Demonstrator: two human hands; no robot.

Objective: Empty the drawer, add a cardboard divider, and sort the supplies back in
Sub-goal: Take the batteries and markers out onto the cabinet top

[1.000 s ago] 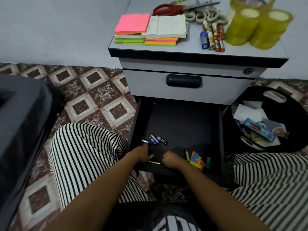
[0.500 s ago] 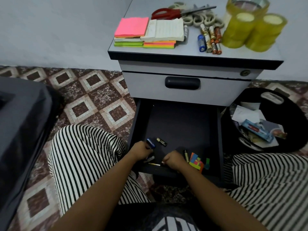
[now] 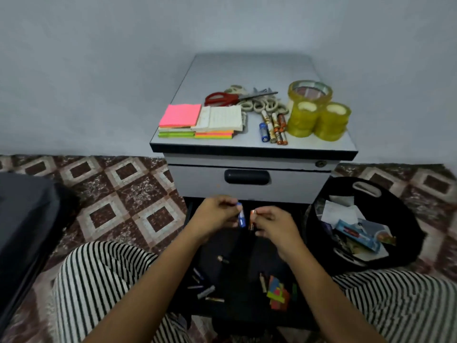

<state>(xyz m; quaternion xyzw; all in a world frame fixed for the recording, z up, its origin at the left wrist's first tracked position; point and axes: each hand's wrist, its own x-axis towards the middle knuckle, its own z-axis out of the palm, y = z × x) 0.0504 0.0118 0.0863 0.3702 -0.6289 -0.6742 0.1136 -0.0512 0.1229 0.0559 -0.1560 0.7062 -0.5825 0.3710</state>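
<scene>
Two batteries are held up above the drawer, one in each hand. The left hand (image 3: pixel 217 215) pinches a blue battery (image 3: pixel 241 218) between thumb and curled fingers, and the cell stands roughly upright at the fingertips. The right hand (image 3: pixel 278 225) pinches an orange battery (image 3: pixel 252 219) the same way, also near upright. The two cells sit just beside each other between the two sets of fingertips; I cannot tell whether they touch.

Both hands hang over the far part of the open drawer (image 3: pixel 247 273), just in front of the black handle (image 3: pixel 246 177) of the shut drawer above it.

Below the fingers and nearer the person, a lone cell (image 3: pixel 222 259) lies on the dark drawer floor. Further back, by the left forearm, lie a few loose cells (image 3: pixel 206 292), blurred. By the right forearm lies a heap of coloured flags (image 3: pixel 278 292).

Beyond the fingers, the cabinet top (image 3: pixel 247 68) carries stacked note pads (image 3: pixel 197 121) off to the left. Straight ahead lie scissors (image 3: pixel 237 97) and a row of batteries (image 3: pixel 273 128), with tape rolls (image 3: pixel 319 112) to the right.

Right of the right hand's fingers, on the tiled floor, stands a black bin (image 3: pixel 395 194) holding papers and wrappers.
</scene>
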